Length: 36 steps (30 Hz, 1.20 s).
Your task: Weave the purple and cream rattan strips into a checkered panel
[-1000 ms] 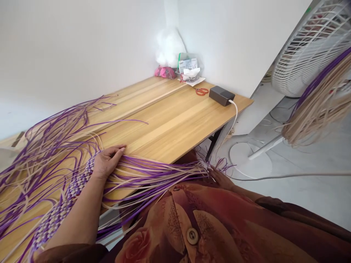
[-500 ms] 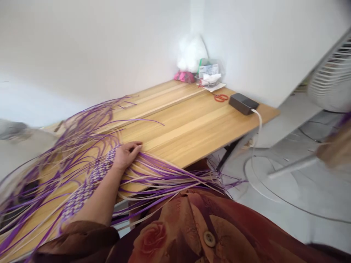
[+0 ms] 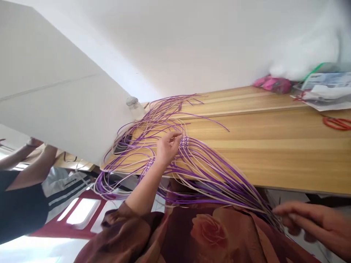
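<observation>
My left hand (image 3: 168, 149) is closed at the edge of a purple and cream woven strip (image 3: 184, 142), fingertips pinched on it and the wrist resting over more of the weave. From the strip, long loose strands (image 3: 225, 171) fan down to the right and draw together over my lap. Beside their gathered ends, my right hand (image 3: 315, 223) is slightly blurred, its fingers loosely bent and apart, the index fingertip near the strands. Another spread of purple and cream strands (image 3: 153, 117) lies across the table's left end and hangs over its edge.
The wooden table (image 3: 274, 146) runs along the wall. Red-handled scissors (image 3: 336, 123), a pink bundle (image 3: 272, 84) and a plastic bag with papers (image 3: 326, 86) sit at right. A lidded jar (image 3: 135, 106) stands behind the strands. Another person's arm (image 3: 35, 160) shows at left.
The view has swung left, bringing the jar and another person into sight. My right hand has come into view at the strand ends, which are drawn further right. My left hand stays on the weave.
</observation>
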Each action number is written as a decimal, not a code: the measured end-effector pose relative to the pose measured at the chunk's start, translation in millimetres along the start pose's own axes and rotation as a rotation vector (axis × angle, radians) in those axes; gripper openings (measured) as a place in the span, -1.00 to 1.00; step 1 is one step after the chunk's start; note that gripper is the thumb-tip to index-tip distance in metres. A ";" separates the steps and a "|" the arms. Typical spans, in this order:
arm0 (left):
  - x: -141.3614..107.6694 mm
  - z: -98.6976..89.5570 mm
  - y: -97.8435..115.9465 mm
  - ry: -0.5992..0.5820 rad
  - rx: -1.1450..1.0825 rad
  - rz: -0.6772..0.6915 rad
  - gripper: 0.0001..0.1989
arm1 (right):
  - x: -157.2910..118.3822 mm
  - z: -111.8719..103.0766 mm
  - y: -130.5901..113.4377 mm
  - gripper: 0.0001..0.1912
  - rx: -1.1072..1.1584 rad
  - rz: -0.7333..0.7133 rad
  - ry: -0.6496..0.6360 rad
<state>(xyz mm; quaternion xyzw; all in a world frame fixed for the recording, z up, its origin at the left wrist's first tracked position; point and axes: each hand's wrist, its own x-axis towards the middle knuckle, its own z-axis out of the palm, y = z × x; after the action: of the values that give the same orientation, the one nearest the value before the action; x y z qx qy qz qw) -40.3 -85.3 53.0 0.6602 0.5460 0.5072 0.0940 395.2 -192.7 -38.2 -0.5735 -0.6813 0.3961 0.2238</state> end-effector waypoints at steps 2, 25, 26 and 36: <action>-30.3 -33.7 1.7 0.079 0.080 -0.065 -0.76 | 14.3 1.8 -31.2 -0.63 0.042 -0.063 -0.001; 67.0 59.6 -80.0 -0.893 0.481 0.238 -0.29 | 244.9 26.3 -115.0 -0.46 -0.830 -0.691 0.026; 77.2 77.6 -75.6 -0.909 0.484 0.280 -0.29 | 242.8 12.6 -107.7 -0.48 -0.849 -0.681 0.063; 64.8 144.3 -33.9 -0.806 0.123 0.558 -0.48 | 202.9 -4.0 -116.8 -0.35 -0.798 -0.932 0.099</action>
<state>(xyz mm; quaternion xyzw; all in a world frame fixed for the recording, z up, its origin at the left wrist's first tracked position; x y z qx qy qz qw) 42.7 42.7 -0.7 0.9292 0.2974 0.1841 0.1193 278.5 -0.3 26.8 -0.2727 -0.9448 -0.0558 0.1729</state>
